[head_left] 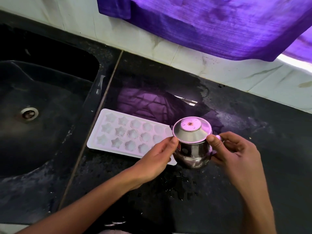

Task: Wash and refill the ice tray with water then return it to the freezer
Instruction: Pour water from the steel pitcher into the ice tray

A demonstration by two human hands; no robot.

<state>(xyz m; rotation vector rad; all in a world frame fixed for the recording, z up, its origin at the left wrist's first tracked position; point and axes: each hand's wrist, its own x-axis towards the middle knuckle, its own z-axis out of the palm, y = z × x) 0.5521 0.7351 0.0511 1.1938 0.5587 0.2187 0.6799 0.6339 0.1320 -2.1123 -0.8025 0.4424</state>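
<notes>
So there's a white ice tray [128, 135] lying flat on the black stone table [236, 166], just right of the seam that runs alongside the sink [50, 98]. Its pockets are star and flower shaped, and honestly I can't tell whether there's water in them or not, they just look pale and glossy under the purple light.

Right at the tray's near right corner sits a small round steel pot [194, 154], touching or overlapping the tray edge from where I'm standing. On top of it is a steel lid [190, 130], domed with a flat round knob in the middle, sitting a bit tilted on the pot's mouth. What's inside the pot is hidden by the lid.

The left hand [157, 152] has its thumb and fingers pinching the lid's left rim, and it covers the tray's near right corner. The right hand [236, 154] pinches the lid's right rim with its thumb on top, the other fingers curled behind the pot.

The sink is dark, with a metal drain [29, 114] in the bottom. A purple cloth [219, 26] hangs over the tiled wall [185, 56] behind, throwing a purple reflection on the wet table beyond the tray.
</notes>
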